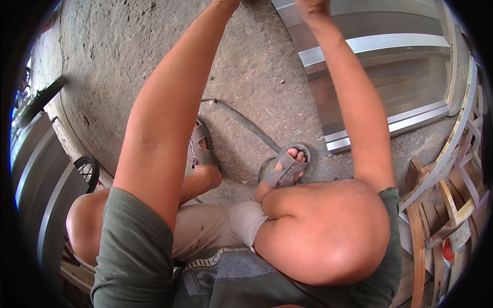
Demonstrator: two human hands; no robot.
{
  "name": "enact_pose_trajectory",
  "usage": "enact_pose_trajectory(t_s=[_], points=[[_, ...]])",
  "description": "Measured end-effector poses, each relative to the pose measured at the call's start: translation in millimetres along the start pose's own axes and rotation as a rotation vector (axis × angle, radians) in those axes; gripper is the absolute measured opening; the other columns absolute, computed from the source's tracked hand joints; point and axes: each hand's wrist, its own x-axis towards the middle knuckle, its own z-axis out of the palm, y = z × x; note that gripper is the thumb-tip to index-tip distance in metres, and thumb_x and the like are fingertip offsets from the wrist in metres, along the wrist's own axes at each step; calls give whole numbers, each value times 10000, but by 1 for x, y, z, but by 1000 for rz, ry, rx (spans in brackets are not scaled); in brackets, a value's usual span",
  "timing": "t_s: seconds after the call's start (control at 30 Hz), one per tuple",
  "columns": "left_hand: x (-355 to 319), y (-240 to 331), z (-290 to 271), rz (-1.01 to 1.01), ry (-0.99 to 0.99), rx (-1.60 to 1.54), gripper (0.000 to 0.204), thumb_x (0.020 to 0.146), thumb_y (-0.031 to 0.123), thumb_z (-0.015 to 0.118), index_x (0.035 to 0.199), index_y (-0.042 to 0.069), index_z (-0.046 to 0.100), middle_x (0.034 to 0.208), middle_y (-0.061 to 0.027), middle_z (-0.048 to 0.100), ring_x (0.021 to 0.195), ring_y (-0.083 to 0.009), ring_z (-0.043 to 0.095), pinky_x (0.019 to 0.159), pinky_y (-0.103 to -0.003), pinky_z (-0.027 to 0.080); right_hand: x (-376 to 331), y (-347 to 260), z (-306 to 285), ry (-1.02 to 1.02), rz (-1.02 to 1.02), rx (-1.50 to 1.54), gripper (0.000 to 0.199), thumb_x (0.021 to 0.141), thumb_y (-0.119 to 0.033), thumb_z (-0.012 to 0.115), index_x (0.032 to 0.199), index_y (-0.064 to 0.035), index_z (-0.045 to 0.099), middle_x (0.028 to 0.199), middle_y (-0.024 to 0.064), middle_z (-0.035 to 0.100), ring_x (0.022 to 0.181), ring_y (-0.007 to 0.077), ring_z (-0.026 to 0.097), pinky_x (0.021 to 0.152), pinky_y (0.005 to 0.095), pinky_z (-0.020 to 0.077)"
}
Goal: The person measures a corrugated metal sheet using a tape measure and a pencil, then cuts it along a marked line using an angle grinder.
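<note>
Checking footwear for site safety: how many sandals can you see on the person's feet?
2. One grey sandal is on the left foot, partly hidden behind the left arm; the other grey sandal is on the right foot, on the concrete floor near the metal sheet.

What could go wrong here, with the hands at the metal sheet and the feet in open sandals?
The right hand is at the metal sheet; its thin edge might cut bare skin. The left hand is mostly out of frame. Toes in the open sandal lie near the sheet's corner. The strap on the floor could snag a foot.
</note>
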Motion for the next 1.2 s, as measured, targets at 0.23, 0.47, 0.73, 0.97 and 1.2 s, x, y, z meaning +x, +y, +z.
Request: enact_pose_trajectory(t_s=[0.23, 0.47, 0.73, 0.97, 1.2], points=[[-9, 9, 2, -59, -12, -77, 190, 944, 137, 779, 1065, 1, 722, 800, -33, 718, 650, -108, 661, 576, -244, 536, -3, 23, 26, -37, 9, -45, 91, 956, -87, 663, 1024, -38, 699, 886, 71, 712, 831, 174, 677, 761, 343, 555], [-8, 14, -6, -52, -26, -7, 218, 957, 166, 775, 1073, -6, 707, 818, -38, 725, 686, -110, 683, 580, -242, 557, -7, 17, 32, -7, -43, -5, 26, 937, -28, 661, 949, -24, 684, 804, 52, 701, 732, 118, 659, 690, 299, 551], [-3, 6, -4, -58, -40, -110, 244, 953, 151, 779, 1089, -30, 687, 870, -72, 732, 731, -144, 703, 620, -272, 594, -2, 9, 30, -17, -54, -60, 26, 927, -47, 679, 927, -22, 675, 823, 77, 712, 756, 148, 686, 707, 321, 557], [-2, 6, -5, -66, -38, -82, 231, 954, 145, 777, 1083, -25, 689, 884, -77, 733, 746, -147, 706, 634, -277, 598, -3, 7, 31, -10, -89, -110, 25, 913, -43, 681, 912, -23, 667, 810, 94, 706, 747, 168, 694, 702, 329, 557], [-4, 8, -5, -66, -39, -86, 203, 956, 143, 773, 1060, -14, 699, 884, -83, 734, 744, -152, 708, 640, -281, 598, -4, 5, 31, -5, -111, -137, 30, 901, -41, 683, 896, -24, 659, 796, 109, 700, 734, 188, 701, 693, 337, 557]])
